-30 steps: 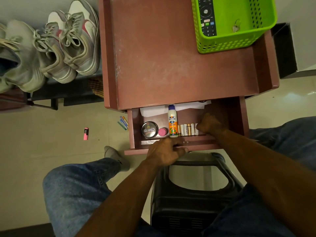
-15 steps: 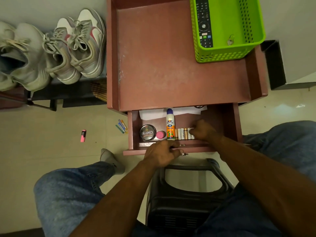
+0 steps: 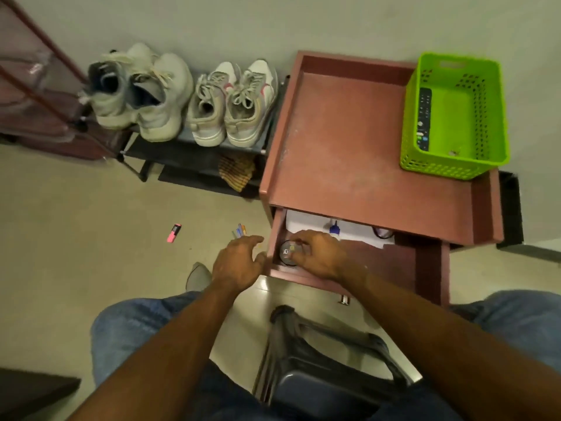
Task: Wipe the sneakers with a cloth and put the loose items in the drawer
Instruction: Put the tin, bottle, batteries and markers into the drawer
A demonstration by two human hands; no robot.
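Note:
The reddish side table's drawer [image 3: 425, 268] stands pulled out. My right hand [image 3: 318, 258] reaches into its left front corner, fingers curled over a round polish tin [image 3: 287, 256]. White paper [image 3: 349, 235] and a glue bottle's blue cap [image 3: 334, 228] show further back; the hand hides anything else there. My left hand [image 3: 235, 262] hovers with relaxed fingers just outside the drawer's left side, above the floor. Several coloured pens [image 3: 239, 230] and a pink highlighter [image 3: 173, 233] lie on the floor. Two pairs of pale sneakers [image 3: 142, 92] [image 3: 233, 104] sit on a low rack.
A green basket [image 3: 440, 168] holding a remote [image 3: 423, 117] stands on the table top [image 3: 349, 141]. A yellow-brown cloth [image 3: 236, 174] lies under the shoe rack. A black stool [image 3: 321, 360] is between my knees. A red-framed stand [image 3: 39, 95] is at far left.
My right hand moved left from the batteries to the polish tin. My left hand let go of the drawer front and shifted left past its side. The view swung up and left.

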